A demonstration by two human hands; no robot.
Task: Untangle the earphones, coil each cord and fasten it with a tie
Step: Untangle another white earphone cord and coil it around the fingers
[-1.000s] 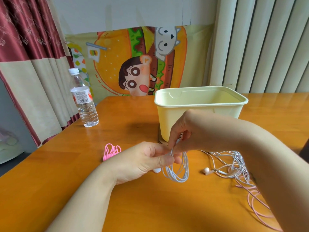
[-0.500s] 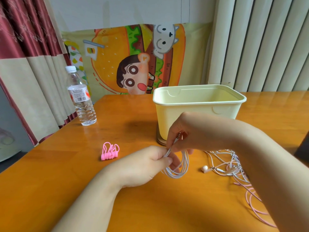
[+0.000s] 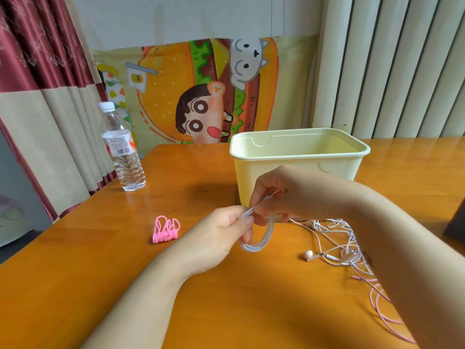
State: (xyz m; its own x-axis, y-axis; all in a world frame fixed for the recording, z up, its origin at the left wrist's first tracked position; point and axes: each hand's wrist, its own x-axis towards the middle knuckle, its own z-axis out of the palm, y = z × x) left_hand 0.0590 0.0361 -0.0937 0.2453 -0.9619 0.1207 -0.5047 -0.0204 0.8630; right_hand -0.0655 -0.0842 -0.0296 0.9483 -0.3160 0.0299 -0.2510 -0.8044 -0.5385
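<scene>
A white earphone cord coil [image 3: 261, 241] hangs in a small loop just above the table. My left hand [image 3: 221, 235] pinches the coil at its top left. My right hand [image 3: 281, 195] grips the same coil from above, with the metal plug end showing between its fingers. A tangle of white and pink earphone cords [image 3: 344, 245] lies on the table to the right, partly hidden by my right forearm, with one earbud [image 3: 308, 254] at its left edge. A bundle of pink ties [image 3: 166, 230] lies on the table left of my hands.
A pale yellow plastic bin [image 3: 299, 157] stands open just behind my hands. A clear water bottle [image 3: 123, 152] stands at the table's far left near the curtain. A dark object [image 3: 455, 222] sits at the right edge.
The coil has tightened into a smaller loop and lifted slightly. Both hands stay on it, the right hand shifting its grip at the top. The loose earbud near the left hand is no longer visible.
</scene>
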